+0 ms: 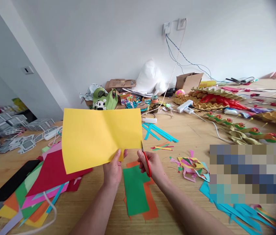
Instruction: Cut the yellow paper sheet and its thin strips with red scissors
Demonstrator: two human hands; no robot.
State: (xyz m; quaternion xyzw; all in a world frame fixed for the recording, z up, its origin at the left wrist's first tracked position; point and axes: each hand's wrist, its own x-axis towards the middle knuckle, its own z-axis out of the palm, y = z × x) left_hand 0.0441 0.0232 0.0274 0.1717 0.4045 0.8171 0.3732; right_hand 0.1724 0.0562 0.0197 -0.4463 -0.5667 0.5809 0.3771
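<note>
A large sheet of yellow paper (99, 138) is raised above the table, with a piece cut away at its lower right corner. My left hand (113, 168) pinches its bottom edge between thumb and fingers. In my right hand (154, 166) is a pair of red-handled scissors (148, 164), the dark blades pointing up beside the sheet's right edge. Below both hands lies a green paper piece (135, 192) with a notched corner, on top of orange paper (151, 204).
Coloured paper sheets (48, 173) pile up at the left. Blue strips (161, 130), thin multicoloured strips (163, 147) and paper scraps (189, 166) lie to the right. A power strip (185, 106) with a white cable, egg-carton crafts (240, 125) and a green bag (105, 98) stand farther back.
</note>
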